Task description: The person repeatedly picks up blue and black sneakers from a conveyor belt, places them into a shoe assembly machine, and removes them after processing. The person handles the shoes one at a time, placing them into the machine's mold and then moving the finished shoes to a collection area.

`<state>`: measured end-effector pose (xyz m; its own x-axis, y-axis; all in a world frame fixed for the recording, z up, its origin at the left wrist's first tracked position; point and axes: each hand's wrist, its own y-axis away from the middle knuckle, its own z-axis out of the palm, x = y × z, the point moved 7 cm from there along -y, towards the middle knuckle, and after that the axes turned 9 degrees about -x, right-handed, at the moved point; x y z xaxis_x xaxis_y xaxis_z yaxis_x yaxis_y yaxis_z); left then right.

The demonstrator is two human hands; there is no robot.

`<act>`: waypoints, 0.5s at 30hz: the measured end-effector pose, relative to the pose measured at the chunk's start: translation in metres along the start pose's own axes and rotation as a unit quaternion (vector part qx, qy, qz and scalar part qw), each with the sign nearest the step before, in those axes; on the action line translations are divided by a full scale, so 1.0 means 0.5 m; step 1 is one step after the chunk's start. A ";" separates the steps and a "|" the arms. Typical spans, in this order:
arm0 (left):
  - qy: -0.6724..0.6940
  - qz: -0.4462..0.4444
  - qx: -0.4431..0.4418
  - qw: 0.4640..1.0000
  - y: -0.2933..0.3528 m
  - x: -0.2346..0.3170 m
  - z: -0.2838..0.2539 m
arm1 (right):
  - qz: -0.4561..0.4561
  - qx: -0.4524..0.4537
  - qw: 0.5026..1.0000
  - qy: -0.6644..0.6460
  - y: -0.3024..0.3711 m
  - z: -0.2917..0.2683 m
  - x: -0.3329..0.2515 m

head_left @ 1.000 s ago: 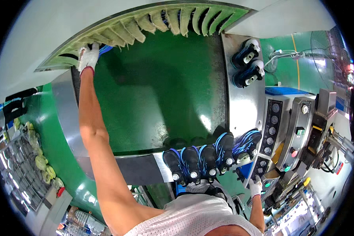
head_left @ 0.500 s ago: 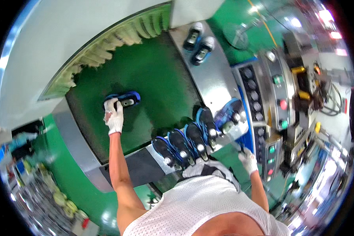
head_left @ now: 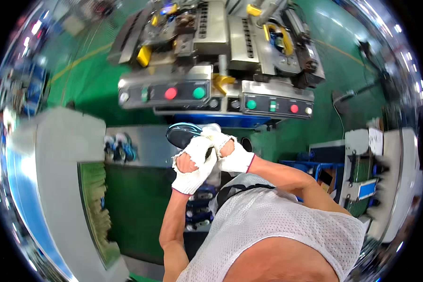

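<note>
A dark shoe with a light-blue edge (head_left: 181,136) is raised before me, over the end of the metal ledge and near the machine's front. My left hand (head_left: 196,162), in a torn white knit glove, is closed at the shoe's near side. My right hand (head_left: 229,151), gloved the same way, meets it at the other end, its fingers curled around that end. The two hands touch and cover much of the shoe between them. Beside my waist, several dark shoes with blue trim (head_left: 198,210) lie in a row, partly hidden by my left arm.
Ahead stands a metal machine with two control panels (head_left: 167,90) of coloured buttons. A pair of shoes (head_left: 121,147) rests on the metal ledge (head_left: 151,145) at left. Below it runs a green belt (head_left: 138,207) from a fringed opening (head_left: 96,207). Blue racking (head_left: 322,171) stands at right.
My view has swung right to face the machine. My left hand has let go of a shoe on the green belt and come to my right hand; both now grip a raised shoe.
</note>
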<state>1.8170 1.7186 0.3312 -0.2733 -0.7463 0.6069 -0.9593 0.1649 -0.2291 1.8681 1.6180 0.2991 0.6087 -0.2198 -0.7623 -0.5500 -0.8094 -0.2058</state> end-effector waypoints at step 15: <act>0.264 -0.050 -0.069 0.961 -0.810 0.162 0.376 | 0.221 0.460 0.671 -0.538 0.502 -0.454 0.330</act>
<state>2.1970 1.4701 0.3301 -0.1427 -0.3370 0.9306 -0.9730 0.2202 -0.0695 1.9603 1.2551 0.2610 -0.2230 0.5935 -0.7733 -0.9624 -0.0080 0.2714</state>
